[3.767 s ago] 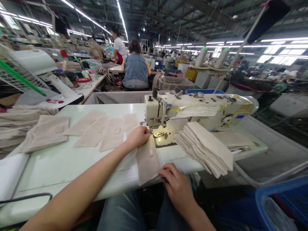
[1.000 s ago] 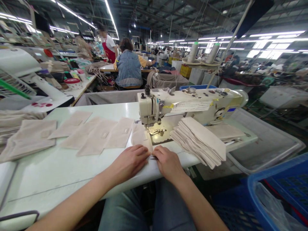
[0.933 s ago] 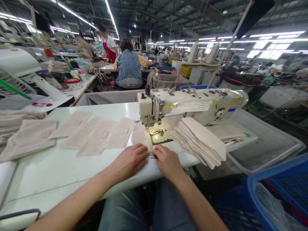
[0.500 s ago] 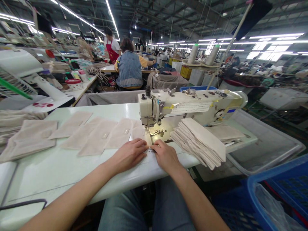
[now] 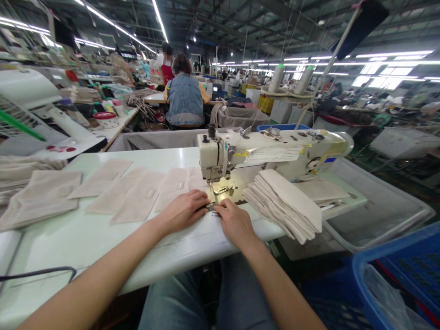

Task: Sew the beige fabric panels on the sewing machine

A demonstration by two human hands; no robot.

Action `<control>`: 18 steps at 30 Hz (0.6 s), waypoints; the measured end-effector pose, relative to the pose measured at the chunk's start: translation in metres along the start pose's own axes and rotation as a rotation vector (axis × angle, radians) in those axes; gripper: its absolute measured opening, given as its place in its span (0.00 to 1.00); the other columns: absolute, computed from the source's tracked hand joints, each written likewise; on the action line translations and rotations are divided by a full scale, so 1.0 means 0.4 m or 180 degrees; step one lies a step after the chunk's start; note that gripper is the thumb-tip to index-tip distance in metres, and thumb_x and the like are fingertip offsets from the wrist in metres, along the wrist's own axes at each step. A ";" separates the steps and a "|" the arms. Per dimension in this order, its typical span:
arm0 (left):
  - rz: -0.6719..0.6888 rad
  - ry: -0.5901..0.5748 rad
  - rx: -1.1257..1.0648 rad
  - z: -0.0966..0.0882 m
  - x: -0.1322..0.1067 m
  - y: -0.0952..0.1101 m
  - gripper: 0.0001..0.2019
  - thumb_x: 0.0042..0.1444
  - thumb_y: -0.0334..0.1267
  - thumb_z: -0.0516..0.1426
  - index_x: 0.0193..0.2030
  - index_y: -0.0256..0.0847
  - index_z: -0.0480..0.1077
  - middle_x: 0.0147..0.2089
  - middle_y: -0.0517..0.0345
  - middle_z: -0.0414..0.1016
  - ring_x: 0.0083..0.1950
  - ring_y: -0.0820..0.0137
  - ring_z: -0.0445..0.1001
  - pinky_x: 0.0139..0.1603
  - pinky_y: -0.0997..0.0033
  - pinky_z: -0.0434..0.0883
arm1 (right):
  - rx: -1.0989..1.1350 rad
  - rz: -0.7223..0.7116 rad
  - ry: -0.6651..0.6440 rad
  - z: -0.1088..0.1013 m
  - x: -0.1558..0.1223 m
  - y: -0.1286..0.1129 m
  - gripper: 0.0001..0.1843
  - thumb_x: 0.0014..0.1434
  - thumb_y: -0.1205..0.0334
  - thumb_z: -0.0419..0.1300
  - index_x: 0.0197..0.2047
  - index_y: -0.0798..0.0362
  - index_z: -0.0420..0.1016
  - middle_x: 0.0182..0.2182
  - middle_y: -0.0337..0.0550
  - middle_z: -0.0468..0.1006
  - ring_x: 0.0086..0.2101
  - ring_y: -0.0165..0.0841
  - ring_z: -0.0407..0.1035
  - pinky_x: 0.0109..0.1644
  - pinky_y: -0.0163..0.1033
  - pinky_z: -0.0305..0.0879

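Your left hand [image 5: 187,210] lies on the beige fabric piece [image 5: 197,179] at the needle end of the sewing machine [image 5: 256,141], fingers extended, close together and angled toward the needle plate [image 5: 233,195]. Whether that grip pinches the cloth or only presses it flat, you cannot tell from here. Your right hand [image 5: 237,224] is just beside it, fingers curled and fingertips near the cloth's front edge; how its grip closes is hidden too. A small dark thing shows between your fingertips, too small to name.

The fabric piece lies on the pale surface [image 5: 154,158], reaching back past your left hand, to the left of the needle. Left of it, flat beige pieces [image 5: 135,206] with small tabs overlap in a row. A stack of folded cloth [image 5: 285,201] leans in a fan right of the needle plate. Beyond the surface, a person in a denim vest [image 5: 185,98] sits facing away.
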State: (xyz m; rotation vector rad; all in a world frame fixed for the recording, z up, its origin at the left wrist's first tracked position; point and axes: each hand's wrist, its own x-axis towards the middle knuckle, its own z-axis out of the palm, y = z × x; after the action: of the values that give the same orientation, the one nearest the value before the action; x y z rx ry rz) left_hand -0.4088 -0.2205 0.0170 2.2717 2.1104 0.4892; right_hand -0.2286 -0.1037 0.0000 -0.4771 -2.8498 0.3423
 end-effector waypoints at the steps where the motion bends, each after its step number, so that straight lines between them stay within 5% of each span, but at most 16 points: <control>1: -0.0003 0.0000 0.0001 0.000 0.002 -0.004 0.15 0.69 0.41 0.49 0.53 0.39 0.74 0.51 0.47 0.75 0.53 0.60 0.73 0.55 0.59 0.72 | 0.0005 0.0014 0.0002 0.001 -0.004 0.000 0.17 0.70 0.69 0.52 0.56 0.48 0.76 0.50 0.45 0.74 0.47 0.35 0.71 0.42 0.37 0.67; 18: -0.0180 -0.0082 0.0020 -0.011 0.047 -0.068 0.16 0.69 0.40 0.48 0.53 0.40 0.74 0.53 0.46 0.74 0.55 0.60 0.72 0.59 0.57 0.70 | 0.0104 0.0125 0.0110 0.007 -0.043 0.005 0.21 0.65 0.75 0.52 0.54 0.46 0.76 0.49 0.43 0.75 0.46 0.34 0.71 0.43 0.35 0.66</control>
State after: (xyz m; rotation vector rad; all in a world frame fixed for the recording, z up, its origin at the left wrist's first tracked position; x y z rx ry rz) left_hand -0.4356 -0.2006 0.0197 2.2022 2.1605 0.4498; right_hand -0.2127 -0.1082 -0.0065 -0.5279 -2.8002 0.3835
